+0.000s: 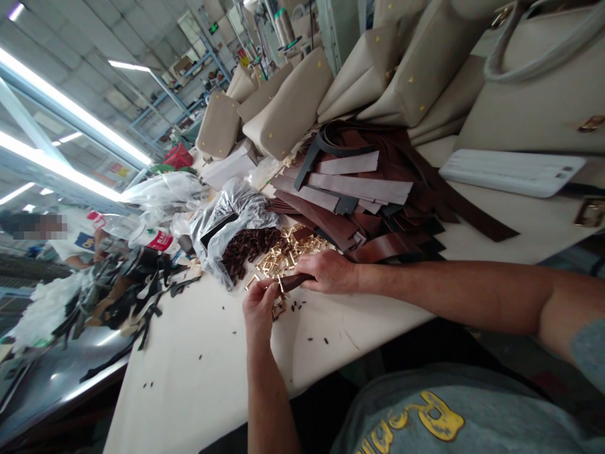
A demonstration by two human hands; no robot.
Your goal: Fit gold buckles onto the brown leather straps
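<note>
Head view, clock read from the hands: a brown strap (297, 282) is gripped by the right hand (331, 272), and at its tip a gold buckle (280, 284) is pinched by the left hand (259, 305), low over the pale table (203, 384). Right up close at twelve, the way is crowded by loose gold buckles (288, 251)! At ten, dark brown loops (246, 251) are spilled from a clear plastic bag (231, 208). One o'clock is blocked by heaped leather strips (373, 189), backed by beige handbags (293, 107); a white slab (513, 171) is parked at two. Dark scraps (137, 293) are piled at nine, a red-labelled bottle (154, 239) is seen at ten, and tiny dark bits (297, 306) are scattered at six.
</note>
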